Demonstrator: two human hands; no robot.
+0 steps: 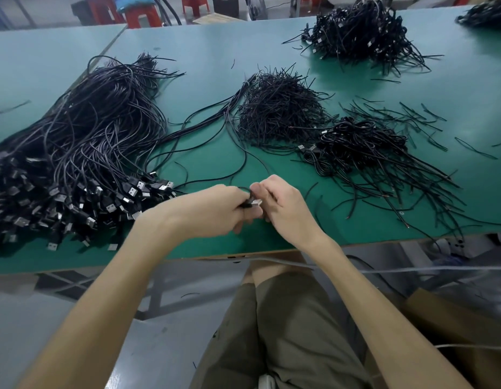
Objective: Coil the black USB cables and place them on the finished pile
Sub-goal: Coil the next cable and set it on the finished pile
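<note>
Black USB cable with a silver metal plug [254,204]: held low over the near edge of the surface, between both hands. Left hand [215,211]: fingers curled round the cable just behind the plug. Right hand [283,205]: fingers and thumb pinched on the plug end. Only a small loop is seen above the fingers; the free length is trailed away across the surface.

Hazards, as judged: the trailing length may be snagged on the neighbouring heaps and strands dragged along as it is drawn in; a slackened pinch would let the springy loop be lost.

Green matted surface [204,80]: carried on it are a large loose bundle of uncoiled black cables [75,141] at left, a heap of short black wire ties [280,113] at centre, and a low pile of coiled black cables [361,141] at right, with stray ties scattered beside it. A further black cable mound [358,29] is set well beyond.

Room: red plastic stools [142,15] are seen on a grey floor behind.
</note>
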